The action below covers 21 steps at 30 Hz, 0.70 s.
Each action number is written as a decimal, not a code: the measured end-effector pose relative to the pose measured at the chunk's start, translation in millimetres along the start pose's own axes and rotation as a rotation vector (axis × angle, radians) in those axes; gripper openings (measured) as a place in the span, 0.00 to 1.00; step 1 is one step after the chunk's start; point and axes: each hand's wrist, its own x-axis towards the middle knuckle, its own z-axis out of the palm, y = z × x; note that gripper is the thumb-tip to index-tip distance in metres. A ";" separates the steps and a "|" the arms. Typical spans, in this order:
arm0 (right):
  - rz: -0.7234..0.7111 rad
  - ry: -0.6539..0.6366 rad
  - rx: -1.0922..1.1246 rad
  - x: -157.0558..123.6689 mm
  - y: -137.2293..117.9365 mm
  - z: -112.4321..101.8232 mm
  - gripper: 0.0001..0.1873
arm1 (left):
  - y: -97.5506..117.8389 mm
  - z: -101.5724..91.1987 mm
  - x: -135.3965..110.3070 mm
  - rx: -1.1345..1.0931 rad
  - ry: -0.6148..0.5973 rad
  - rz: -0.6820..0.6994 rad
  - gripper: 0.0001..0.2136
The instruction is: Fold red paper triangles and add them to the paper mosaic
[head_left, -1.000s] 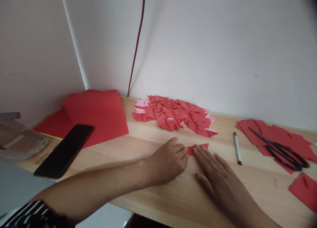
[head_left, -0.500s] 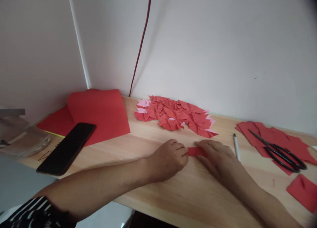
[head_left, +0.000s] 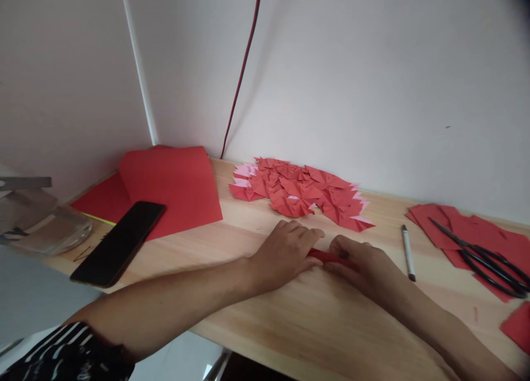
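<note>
A small red paper piece [head_left: 328,255] lies on the wooden table [head_left: 314,326], mostly hidden between my hands. My left hand [head_left: 285,253] rests on its left end with the fingers curled down over it. My right hand [head_left: 364,262] is closed on its right end, pinching and lifting the edge. A heap of several folded red and pink paper pieces [head_left: 302,192] lies just behind both hands, against the wall.
Large red sheets [head_left: 165,185] lie at the back left with a black phone [head_left: 120,242] on them. A pen [head_left: 408,252] lies right of my hands. Black scissors [head_left: 482,257] rest on red paper squares [head_left: 467,229] at far right. A clear container [head_left: 41,226] sits at the left edge.
My right hand went from lying flat to closing on the red paper piece. My left hand moved further over it. The view shifted slightly left.
</note>
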 end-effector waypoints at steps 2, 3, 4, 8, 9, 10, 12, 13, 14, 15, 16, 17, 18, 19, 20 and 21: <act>-0.037 0.008 -0.006 2.0 -4.6 -0.2 0.09 | -0.7 -0.3 0.2 0.027 -0.020 0.019 0.12; -0.067 0.019 -0.015 3.1 -6.2 -0.3 0.08 | -1.1 -0.2 0.3 0.042 -0.032 0.034 0.11; -0.097 0.033 -0.023 4.1 -7.4 -0.3 0.08 | -1.5 -0.1 0.2 0.058 -0.037 0.048 0.11; -0.195 0.083 -0.011 6.3 -9.7 0.8 0.11 | -2.0 -0.8 -0.7 0.114 -0.018 0.072 0.11; -0.202 0.087 0.000 6.1 -10.1 1.3 0.12 | -1.9 -1.1 -1.0 0.119 -0.024 0.075 0.11; -0.201 0.092 0.011 5.5 -10.5 1.9 0.12 | -1.6 -1.5 -1.3 0.120 -0.036 0.077 0.10; -0.187 0.101 0.030 3.6 -11.2 2.8 0.13 | -1.0 -1.8 -1.6 0.118 -0.062 0.079 0.07; -0.178 0.104 0.038 2.4 -11.2 3.1 0.13 | -0.7 -1.8 -1.6 0.117 -0.070 0.079 0.06; -0.170 0.105 0.045 1.3 -11.1 3.4 0.14 | -0.5 -1.6 -1.5 0.116 -0.074 0.076 0.06; -0.166 0.107 0.051 0.2 -10.6 3.5 0.14 | -0.3 -1.3 -1.3 0.114 -0.077 0.073 0.06; -0.162 0.105 0.056 -0.8 -9.8 3.6 0.14 | -0.1 -1.0 -1.0 0.110 -0.082 0.071 0.06; -0.156 0.101 0.060 -1.5 -8.7 3.7 0.14 | 0.0 -0.5 -0.6 0.105 -0.092 0.070 0.06; -0.152 0.098 0.066 -2.1 -7.5 3.8 0.15 | 0.1 -0.1 -0.2 0.101 -0.103 0.068 0.06; -0.149 0.097 0.072 -2.6 -6.2 4.0 0.15 | 0.2 0.4 0.2 0.095 -0.116 0.066 0.06; -0.149 0.098 0.078 -3.0 -5.0 4.2 0.16 | 0.3 0.8 0.5 0.088 -0.128 0.063 0.06; -0.149 0.103 0.080 -3.3 -3.9 4.4 0.16 | 0.5 1.2 0.7 0.081 -0.138 0.059 0.06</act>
